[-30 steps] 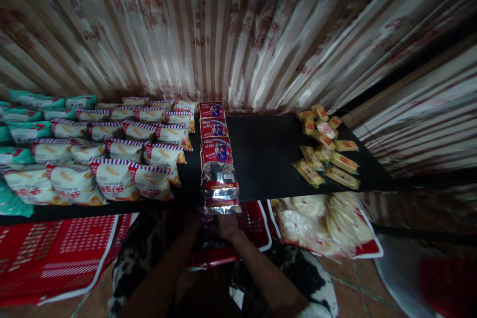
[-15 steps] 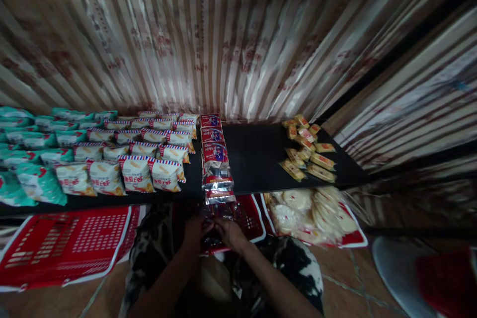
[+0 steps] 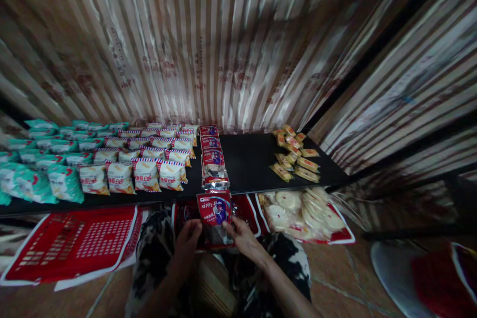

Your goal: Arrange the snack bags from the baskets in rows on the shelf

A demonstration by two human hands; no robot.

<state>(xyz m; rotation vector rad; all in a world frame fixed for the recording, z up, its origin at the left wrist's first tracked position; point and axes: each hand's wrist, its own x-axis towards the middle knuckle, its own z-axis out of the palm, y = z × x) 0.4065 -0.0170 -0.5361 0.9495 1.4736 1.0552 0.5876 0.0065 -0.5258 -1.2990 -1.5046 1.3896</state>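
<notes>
A red snack packet [image 3: 215, 210] with white lettering and a purple figure is held up in front of me, over a red basket [image 3: 254, 216]. My right hand [image 3: 244, 239] pinches its right edge, thumb on the front. At the packet's left edge my left hand [image 3: 189, 235] has its fingers curled closed against it. The packet's clear lower part hangs between my hands. Just beyond it, a row of similar red packets [image 3: 213, 157] lies overlapping on the black shelf [image 3: 248, 159]. More dark packets in the basket are mostly hidden.
White-and-red snack bags [image 3: 147, 175] and teal bags [image 3: 65, 183] stand in rows at the shelf's left. Small yellow wrapped snacks [image 3: 307, 164] lie at its right. Below are a red basket [image 3: 93, 233] and another holding pale packaged discs [image 3: 288, 203]. A striped curtain [image 3: 208, 59] hangs behind.
My hands have risen from down in the basket, bringing up a red snack packet between them. The view has shifted slightly, so the shelf goods sit differently in it.
</notes>
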